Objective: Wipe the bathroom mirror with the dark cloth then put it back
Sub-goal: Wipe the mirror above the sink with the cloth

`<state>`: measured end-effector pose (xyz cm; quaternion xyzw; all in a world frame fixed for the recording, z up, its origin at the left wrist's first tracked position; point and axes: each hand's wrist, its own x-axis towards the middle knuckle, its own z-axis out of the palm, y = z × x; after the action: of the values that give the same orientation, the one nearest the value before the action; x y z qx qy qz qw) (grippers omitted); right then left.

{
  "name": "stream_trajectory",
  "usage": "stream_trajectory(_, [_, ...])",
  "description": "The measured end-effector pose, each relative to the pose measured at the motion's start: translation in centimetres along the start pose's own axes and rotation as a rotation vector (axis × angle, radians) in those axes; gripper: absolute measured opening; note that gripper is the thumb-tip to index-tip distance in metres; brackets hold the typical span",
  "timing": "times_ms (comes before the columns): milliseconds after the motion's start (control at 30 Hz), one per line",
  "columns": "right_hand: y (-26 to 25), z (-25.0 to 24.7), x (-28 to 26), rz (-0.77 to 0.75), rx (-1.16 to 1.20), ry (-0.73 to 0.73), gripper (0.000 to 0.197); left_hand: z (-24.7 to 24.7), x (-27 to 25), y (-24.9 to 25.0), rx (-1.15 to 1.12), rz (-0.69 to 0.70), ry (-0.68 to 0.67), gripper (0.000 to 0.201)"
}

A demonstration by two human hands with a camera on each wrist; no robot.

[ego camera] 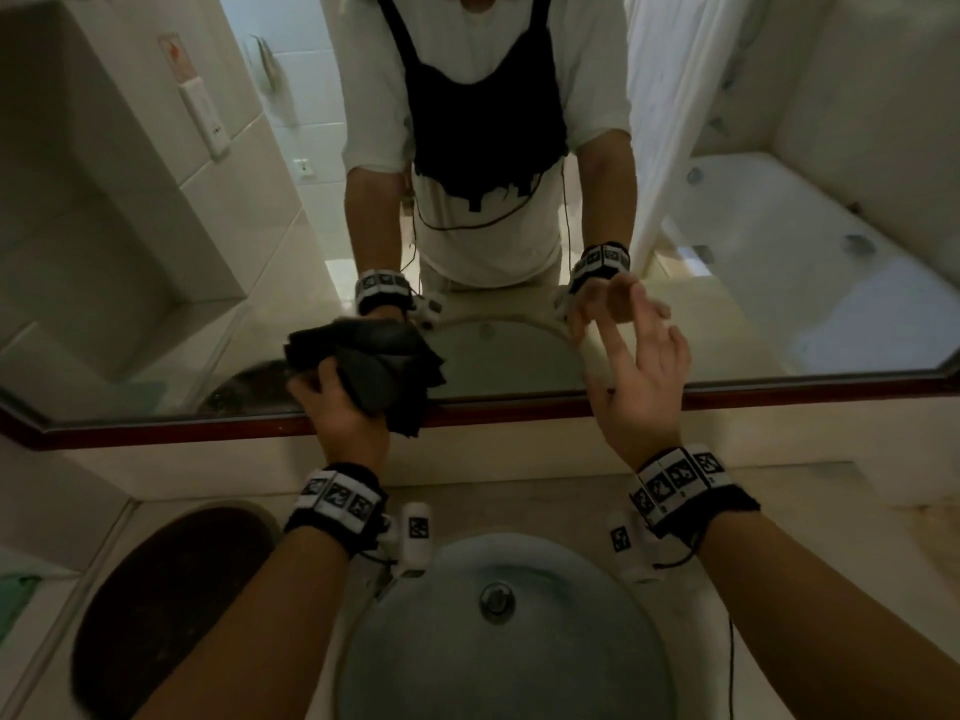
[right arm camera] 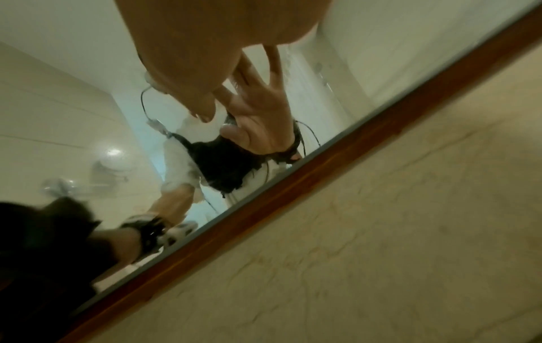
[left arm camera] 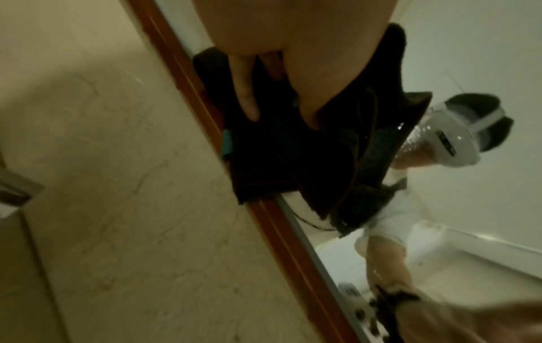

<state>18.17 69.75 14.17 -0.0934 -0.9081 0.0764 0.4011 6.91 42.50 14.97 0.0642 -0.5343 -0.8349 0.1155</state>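
Observation:
My left hand [ego camera: 340, 402] grips a bunched dark cloth [ego camera: 379, 379] against the lower part of the bathroom mirror [ego camera: 156, 252], just above its red-brown frame [ego camera: 519, 407]. In the left wrist view the fingers [left arm camera: 243, 92] curl over the dark cloth [left arm camera: 293, 162], which hangs across the frame [left arm camera: 293, 243]. My right hand [ego camera: 639, 371] is raised before the glass with fingers spread and holds nothing. In the right wrist view the right hand [right arm camera: 211, 58] hovers close to the mirror [right arm camera: 73, 104] and its reflection shows an open palm.
Below the mirror a round grey sink [ego camera: 504, 641] with a metal drain [ego camera: 497, 601] sits in a beige counter [ego camera: 831, 537]. A dark oval mat [ego camera: 166, 605] lies at the left. A bathtub and my own body are reflected in the glass.

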Motion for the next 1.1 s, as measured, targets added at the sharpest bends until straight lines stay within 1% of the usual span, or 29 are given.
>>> stream_trajectory(33, [1.4, -1.1, 0.4, 0.045, -0.016, 0.010, 0.079, 0.3, -0.2, 0.6, 0.033, 0.027, 0.063, 0.019])
stream_trajectory(67, [2.6, -1.9, 0.8, 0.095, -0.035, 0.030, 0.079, 0.2, -0.4, 0.9, 0.184, 0.081, 0.073, 0.027])
stream_trajectory(100, [3.7, -2.7, 1.4, 0.148, -0.050, 0.048, 0.081, 0.1, -0.3, 0.8, 0.184, -0.018, 0.082, 0.040])
stream_trajectory(133, [5.0, -3.3, 1.9, 0.188, -0.063, 0.055, 0.085, 0.0, 0.2, -0.2, 0.177, 0.000, 0.084, 0.046])
stream_trajectory(167, [5.9, -3.7, 2.3, 0.204, -0.077, 0.044, 0.088, 0.3, 0.2, 0.0, 0.030, -0.063, 0.073, 0.046])
stream_trajectory(200, [6.7, -3.8, 2.5, 0.197, -0.096, 0.027, 0.092, 0.7, -0.5, -0.3, -0.044, -0.062, 0.035, 0.047])
stream_trajectory(267, [7.1, -3.3, 2.3, 0.165, -0.111, -0.006, 0.094, 2.4, -2.0, -0.1, -0.116, -0.113, -0.017, 0.045])
stream_trajectory(333, [7.2, -2.7, 2.2, 0.164, -0.079, -0.017, 0.092, 3.7, -2.8, -0.7, -0.150, -0.106, 0.025, 0.041])
stream_trajectory(367, [7.2, -2.5, 2.1, 0.165, -0.063, -0.014, 0.091, 4.6, -3.7, -1.2, -0.122, -0.044, 0.049, 0.035])
stream_trajectory(400, [7.3, -2.3, 2.1, 0.159, -0.057, -0.003, 0.091, 5.8, -5.2, -1.3, 0.016, 0.058, 0.051, 0.029])
stream_trajectory(433, [7.4, -2.2, 2.1, 0.151, -0.058, 0.004, 0.090, 7.2, -5.9, -1.7, 0.052, 0.075, 0.039, 0.025])
stream_trajectory(467, [7.6, -2.2, 2.0, 0.145, -0.057, 0.010, 0.089, 8.5, -6.8, -2.2, 0.050, 0.063, 0.058, 0.021])
stream_trajectory(500, [7.7, -2.1, 2.0, 0.137, -0.052, 0.015, 0.089, 9.9, -7.9, -2.7, 0.080, 0.051, 0.087, 0.013])
stream_trajectory(533, [7.9, -2.0, 2.0, 0.128, -0.046, 0.018, 0.088, 11.2, -9.3, -3.4, 0.127, 0.055, 0.072, 0.005])
stream_trajectory(600, [8.0, -1.9, 1.9, 0.118, -0.038, 0.022, 0.087, 13.4, -11.7, -4.1, 0.111, 0.020, 0.023, 0.012])
stream_trajectory(633, [8.1, -1.8, 1.8, 0.115, -0.041, 0.020, 0.086, 14.1, -12.5, -4.9, 0.085, -0.021, 0.005, 0.016])
stream_trajectory(667, [8.1, -1.7, 1.8, 0.114, -0.044, 0.019, 0.086, 14.7, -13.0, -5.5, 0.052, -0.055, -0.027, 0.018])
stream_trajectory(733, [8.2, -1.6, 1.7, 0.111, -0.047, 0.019, 0.084, 15.5, -13.9, -5.9, 0.073, -0.106, -0.043, 0.019])
stream_trajectory(800, [8.3, -1.5, 1.6, 0.107, -0.046, 0.021, 0.083, 15.5, -13.7, -6.3, 0.034, -0.110, -0.068, 0.018])
stream_trajectory(867, [8.3, -1.5, 1.5, 0.112, -0.044, 0.022, 0.083, 14.9, -13.3, -6.0, 0.080, -0.109, -0.059, 0.018])
stream_trajectory(933, [8.2, -1.4, 1.3, 0.121, -0.039, 0.021, 0.083, 14.1, -12.7, -5.6, 0.095, -0.058, -0.011, 0.016])
stream_trajectory(1000, [8.1, -1.3, 1.3, 0.123, -0.033, 0.028, 0.083, 12.9, -12.0, -4.7, 0.144, -0.023, -0.019, 0.017])
stream_trajectory(1033, [8.0, -1.3, 1.2, 0.124, -0.029, 0.033, 0.083, 12.4, -11.2, -4.5, 0.141, -0.061, -0.024, 0.020])
stream_trajectory(1067, [7.9, -1.2, 1.2, 0.126, -0.029, 0.036, 0.083, 12.0, -10.4, -4.0, 0.053, -0.085, 0.000, 0.019])
stream_trajectory(1100, [7.8, -1.1, 1.2, 0.129, -0.028, 0.039, 0.084, 11.7, -10.1, -3.2, 0.010, -0.084, -0.006, 0.017])
